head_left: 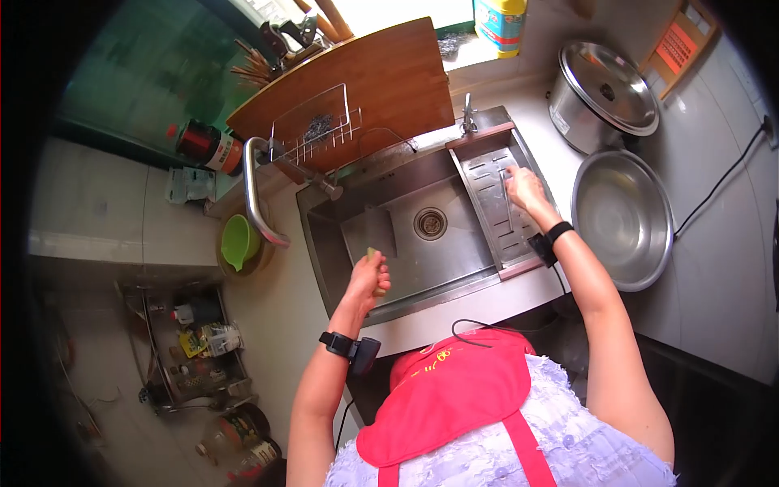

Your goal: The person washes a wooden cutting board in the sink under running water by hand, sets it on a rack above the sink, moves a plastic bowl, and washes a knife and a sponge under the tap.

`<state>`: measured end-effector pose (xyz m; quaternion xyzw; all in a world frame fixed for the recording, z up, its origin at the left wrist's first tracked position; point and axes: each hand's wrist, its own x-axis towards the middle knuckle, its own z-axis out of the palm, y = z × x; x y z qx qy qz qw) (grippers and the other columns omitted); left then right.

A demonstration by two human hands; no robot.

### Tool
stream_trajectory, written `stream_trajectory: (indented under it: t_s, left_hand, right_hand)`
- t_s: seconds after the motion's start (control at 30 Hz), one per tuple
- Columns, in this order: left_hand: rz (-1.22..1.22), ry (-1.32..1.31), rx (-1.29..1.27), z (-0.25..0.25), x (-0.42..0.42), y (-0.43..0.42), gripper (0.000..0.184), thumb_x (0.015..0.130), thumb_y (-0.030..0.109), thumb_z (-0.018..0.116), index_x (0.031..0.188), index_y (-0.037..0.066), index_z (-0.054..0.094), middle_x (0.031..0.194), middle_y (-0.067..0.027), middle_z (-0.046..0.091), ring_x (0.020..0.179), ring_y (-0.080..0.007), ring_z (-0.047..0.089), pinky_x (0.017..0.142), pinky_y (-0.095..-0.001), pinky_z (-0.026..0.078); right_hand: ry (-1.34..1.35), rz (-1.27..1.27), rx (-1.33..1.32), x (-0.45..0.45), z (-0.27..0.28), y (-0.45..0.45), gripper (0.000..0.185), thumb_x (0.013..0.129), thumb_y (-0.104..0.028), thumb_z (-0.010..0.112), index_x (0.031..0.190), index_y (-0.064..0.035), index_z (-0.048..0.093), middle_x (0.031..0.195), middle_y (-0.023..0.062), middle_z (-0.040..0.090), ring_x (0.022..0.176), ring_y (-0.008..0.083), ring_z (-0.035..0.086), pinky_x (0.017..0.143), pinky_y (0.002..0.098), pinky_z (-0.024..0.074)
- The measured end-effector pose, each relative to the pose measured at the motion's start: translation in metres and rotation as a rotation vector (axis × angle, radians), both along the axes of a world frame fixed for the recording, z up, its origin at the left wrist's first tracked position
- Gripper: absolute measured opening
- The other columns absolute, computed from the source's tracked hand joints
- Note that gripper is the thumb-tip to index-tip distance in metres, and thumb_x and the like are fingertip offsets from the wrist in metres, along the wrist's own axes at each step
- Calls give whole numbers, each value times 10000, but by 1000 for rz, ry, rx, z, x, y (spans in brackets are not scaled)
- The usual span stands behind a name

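My left hand (369,277) is closed around a small yellow-green sponge (371,253), above the near left part of the steel sink (324,272). Only the ends of the sponge show past my fingers. Over the slotted steel drain panel (519,240) on the right side of the sink, my right hand (527,190) has its fingers curled together. They are at a thin bar on the panel; what they pinch is hidden. The drain (430,223) lies in the sink floor between my hands.
A curved faucet (258,199) arches at the sink's left, near a green bowl (238,242). On the right are a steel basin (623,219) and a lidded steel pot (607,93). Behind the sink leans a wooden board (398,81), with a wire rack (312,142) before it.
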<state>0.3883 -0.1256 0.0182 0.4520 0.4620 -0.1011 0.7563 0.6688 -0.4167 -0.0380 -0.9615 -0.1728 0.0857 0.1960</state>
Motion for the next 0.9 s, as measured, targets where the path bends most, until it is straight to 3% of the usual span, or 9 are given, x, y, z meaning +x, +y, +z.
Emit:
stream_trajectory:
  t_s: [0.2, 0.33, 0.37, 0.47, 0.5, 0.7, 0.8, 0.87, 0.9]
  left_hand:
    - [254, 29, -95, 2, -34, 24, 347, 1026, 415, 451, 919, 85, 433, 641, 12, 372, 489, -71, 346, 396, -222, 279]
    - [376, 24, -238, -16, -48, 45, 422, 1023, 468, 410, 913, 63, 456, 622, 3, 385, 483, -101, 359, 410, -233, 303]
    - [418, -33, -336, -27, -54, 53, 404, 1028, 425, 393, 911, 46, 467, 670, -18, 429, 502, -110, 377, 418, -236, 320]
    - [544, -67, -513, -45, -58, 66, 319, 1018, 339, 409, 951, 30, 453, 754, -50, 467, 526, -116, 394, 422, -240, 332]
    - [596, -90, -430, -43, -56, 64, 199, 974, 193, 442, 1016, 1, 408, 886, -110, 479, 532, -130, 402, 425, -247, 369]
    - [786, -34, -498, -57, -36, 73, 188, 888, 27, 462, 1030, -63, 377, 962, -188, 482, 533, -149, 420, 427, -251, 409]
    - [781, -76, -594, -57, -30, 79, 189, 877, 15, 474, 1026, -49, 376, 950, -187, 485, 512, -141, 404, 418, -236, 397]
    - [766, -130, -662, -59, -30, 85, 201, 867, 9, 486, 1026, -28, 368, 968, -189, 479, 505, -143, 403, 411, -239, 399]
    - [800, -120, -678, -51, -28, 84, 161, 877, 18, 484, 1003, -20, 390, 933, -191, 494, 498, -141, 401, 407, -230, 381]
  right_hand:
    - [-88, 153, -251, 17, -58, -25, 370, 858, -192, 626, 1210, -97, 564, 1085, 188, 611, 983, 369, 658, 824, 460, 544]
    - [-193, 149, -420, 22, -50, -21, 140, 822, -156, 639, 910, -55, 682, 1042, 171, 603, 938, 353, 663, 802, 429, 553]
    - [-279, 99, -324, 24, -48, -20, 121, 785, -179, 666, 790, -63, 698, 1041, 150, 604, 891, 328, 663, 760, 430, 551]
    - [-447, 81, -104, 11, 19, -8, 143, 771, -180, 674, 849, -64, 703, 1002, 123, 601, 862, 306, 652, 752, 416, 537]
    - [-410, 113, -137, 17, 32, -4, 179, 781, -198, 674, 898, -67, 708, 1020, 85, 639, 889, 263, 652, 798, 375, 523]
    - [1074, 128, 1001, -21, 92, 85, 515, 927, -421, 619, 1325, -120, 492, 1131, 54, 659, 970, 187, 651, 772, 355, 544]
    - [1334, 330, 1174, -43, 76, 157, 475, 977, -431, 548, 1303, -95, 465, 1115, 86, 625, 1009, 187, 637, 757, 341, 539]
    - [1283, 258, 1201, -67, 78, 212, 325, 987, -352, 562, 1211, -125, 502, 990, 56, 616, 850, 190, 654, 633, 344, 544]
    - [1097, 464, 879, -59, 73, 233, 375, 962, -393, 591, 1185, -106, 500, 966, 69, 607, 743, 205, 653, 580, 346, 540]
